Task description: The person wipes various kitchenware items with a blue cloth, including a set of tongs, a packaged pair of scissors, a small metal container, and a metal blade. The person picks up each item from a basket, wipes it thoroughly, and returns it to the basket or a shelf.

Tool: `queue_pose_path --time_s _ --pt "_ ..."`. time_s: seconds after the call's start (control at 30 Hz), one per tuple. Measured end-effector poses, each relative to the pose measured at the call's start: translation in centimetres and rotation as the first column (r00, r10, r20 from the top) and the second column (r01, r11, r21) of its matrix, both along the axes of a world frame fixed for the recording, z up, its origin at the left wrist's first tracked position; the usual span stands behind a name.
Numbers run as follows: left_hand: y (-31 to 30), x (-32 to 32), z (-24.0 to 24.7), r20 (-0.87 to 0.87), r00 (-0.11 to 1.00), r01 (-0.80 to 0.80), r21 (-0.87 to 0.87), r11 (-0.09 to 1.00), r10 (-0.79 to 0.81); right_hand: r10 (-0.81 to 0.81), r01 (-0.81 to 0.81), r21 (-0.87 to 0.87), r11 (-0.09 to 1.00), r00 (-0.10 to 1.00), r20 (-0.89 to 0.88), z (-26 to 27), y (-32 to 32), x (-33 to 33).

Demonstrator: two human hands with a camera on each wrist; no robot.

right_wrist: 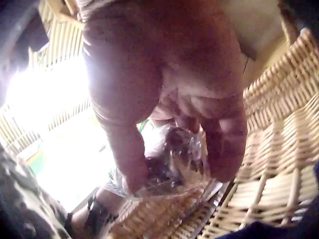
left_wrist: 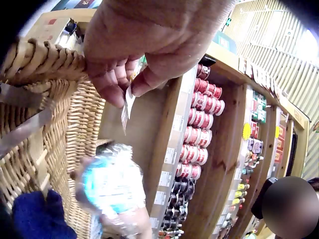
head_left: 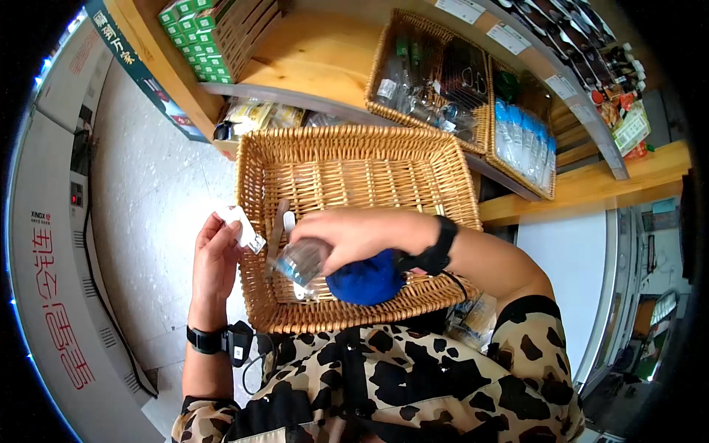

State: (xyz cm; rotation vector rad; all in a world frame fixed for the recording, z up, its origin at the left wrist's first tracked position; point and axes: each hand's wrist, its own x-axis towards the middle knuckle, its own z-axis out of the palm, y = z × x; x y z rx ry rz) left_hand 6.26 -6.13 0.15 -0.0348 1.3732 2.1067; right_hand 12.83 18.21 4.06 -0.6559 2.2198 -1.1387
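My right hand [head_left: 362, 232] reaches into a wicker basket [head_left: 354, 134] and grips a clear plastic-wrapped package [head_left: 301, 263], blurred, with blue print at one end. In the right wrist view, thumb and fingers curl around its crinkled wrapping [right_wrist: 174, 164]. At the basket's left rim, my left hand [head_left: 213, 255] pinches a small white paper tag [head_left: 240, 225] with dark print at its lower corner. The tag hangs from thumb and fingertips in the left wrist view. A blue cloth item [head_left: 367, 282] lies in the basket under my right wrist. Beside the package lies a long, flat greyish-brown piece [head_left: 278, 225].
Behind the basket, wooden shelves hold green-and-white boxes [head_left: 199, 40], yellow packets [head_left: 258, 116] and wicker trays of bottles and packaged goods [head_left: 521, 140]. A long white cabinet [head_left: 55, 258] lines the left side, with tiled floor [head_left: 155, 214] between. Rows of red-and-white cans [left_wrist: 197, 134] stand in a shelf.
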Motion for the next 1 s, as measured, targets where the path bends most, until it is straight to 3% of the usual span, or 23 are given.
queue_pose_path --time_s 0.07,0.13,0.17,0.27,0.33,0.43,0.53,0.7,0.73,0.83,0.87,0.93,1.0 --pt "0.1 0.2 0.1 0.006 1.0 0.014 0.006 1.0 -0.014 -0.14 0.159 -0.042 0.986 0.946 0.293 2.9 3.5 0.1" --pt "0.2 0.2 0.0 0.008 0.999 0.045 0.007 0.999 -0.045 -0.335 0.331 0.066 0.941 0.94 0.066 4.7 7.4 1.1" --pt "1.1 0.6 1.3 0.055 0.998 0.008 -0.013 1.0 -0.007 -0.444 0.445 0.004 0.896 0.894 0.064 4.7 9.7 1.5" --pt "1.2 0.6 0.8 -0.003 1.0 0.02 -0.035 0.999 -0.02 -0.779 0.776 -0.075 0.627 0.626 -0.033 4.0 15.7 2.6" --pt "1.5 0.8 1.2 -0.005 1.0 0.021 -0.06 0.998 -0.022 -0.88 0.883 -0.016 0.469 0.469 0.075 4.2 19.5 2.8" --pt "1.5 0.8 1.3 -0.001 1.0 0.006 -0.093 0.996 -0.007 -0.968 0.967 0.044 0.249 0.251 -0.023 3.0 23.5 2.5" --pt "1.6 1.1 1.7 0.017 1.0 0.015 -0.076 0.997 -0.014 -0.977 0.983 0.102 0.152 0.165 -0.133 0.7 26.8 1.0" --pt "2.1 1.4 1.7 -0.025 1.0 0.001 -0.119 0.993 -0.004 -0.922 0.98 0.149 0.132 0.177 -0.345 -4.4 30.9 -2.7" --pt "2.4 1.6 2.5 -0.05 0.999 0.011 -0.179 0.984 -0.021 -0.853 0.973 0.156 0.172 0.226 -0.47 -5.0 31.1 -3.2" --pt "2.3 1.6 2.8 -0.055 0.998 0.022 -0.249 0.968 -0.037 -0.857 0.972 0.14 0.186 0.231 -0.461 -6.9 31.3 -4.3" --pt "2.2 1.6 2.4 -0.054 0.998 0.011 -0.262 0.965 -0.026 -0.757 0.964 0.147 0.223 0.267 -0.597 -8.7 33.1 -4.4" --pt "2.1 1.5 1.9 -0.056 0.998 -0.004 -0.181 0.983 -0.006 -0.734 0.93 0.341 0.136 0.326 -0.596 -8.4 32.6 -4.9" --pt "1.7 1.4 1.2 -0.031 0.999 -0.013 -0.181 0.983 0.007 -0.727 0.896 0.445 0.005 0.309 -0.614 -8.2 31.2 -5.3"
